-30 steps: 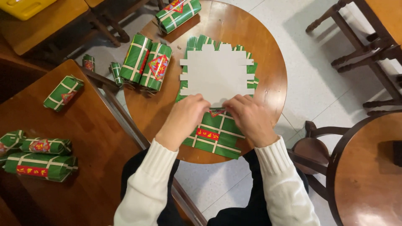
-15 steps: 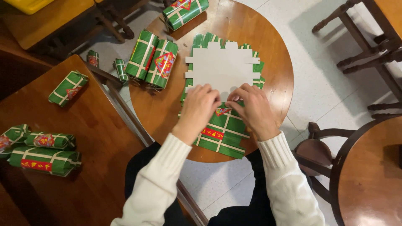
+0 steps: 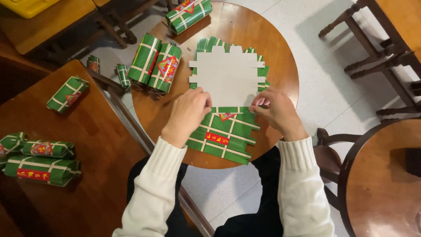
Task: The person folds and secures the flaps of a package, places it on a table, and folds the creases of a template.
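- A flat sheet point(image 3: 228, 107) of die-cut card was seen lying open on a round wooden worktop point(image 3: 280, 52), directly ahead of the person.
- The sheet's long axis ran away from the body: the far half showed its plain pale side, the near half its green printed side with white bands and red labels.
- The fold line between the two halves lay crosswise, and both hands were placed on it.
- The left hand point(image 3: 189, 112) was set at the left end of that line, fingers curled down and pressed onto the card's edge.
- The right hand point(image 3: 276, 109) was set at the right end, fingertips pinched on the card's edge.
- Both hands were about equally near the sheet, one at each side, with the middle of the fold left bare between them.
- Finished green boxes point(image 3: 155, 66) were stood just left of the sheet, touching each other.
- More green boxes point(image 3: 41, 160) were laid on a second worktop point(image 3: 96, 175) further left, well apart.
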